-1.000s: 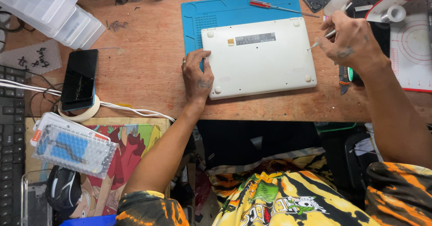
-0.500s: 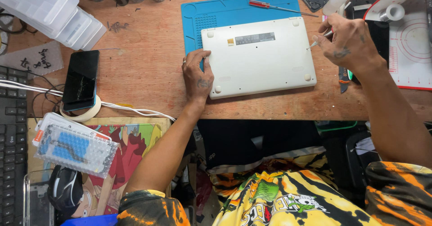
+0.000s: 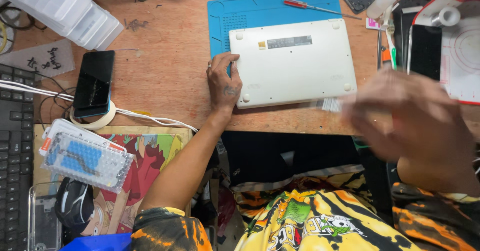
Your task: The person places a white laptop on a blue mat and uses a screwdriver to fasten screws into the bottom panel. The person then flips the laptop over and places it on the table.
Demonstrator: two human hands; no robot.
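Resting flat on a white laptop [image 3: 292, 63], the left hand [image 3: 224, 83] has its fingers spread over the laptop's left edge, pressing rather than gripping. The laptop lies shut, underside up, half on a blue mat [image 3: 270, 8] near the desk's front edge, right of centre. The right hand [image 3: 400, 113] is a motion blur at the laptop's front right corner; whether it is open, closed or holding something cannot be told, though a pale streak shows beside it. A red-handled screwdriver [image 3: 307, 4] lies on the mat behind the laptop. Towards the desk's [image 3: 165, 66] left edge, a black phone [image 3: 95, 83] rests on a tape roll [image 3: 95, 118], partly hiding it. Clear plastic boxes [image 3: 60, 8] are cut off at the back left corner. A keyboard [image 3: 12, 146] is cropped at the left.
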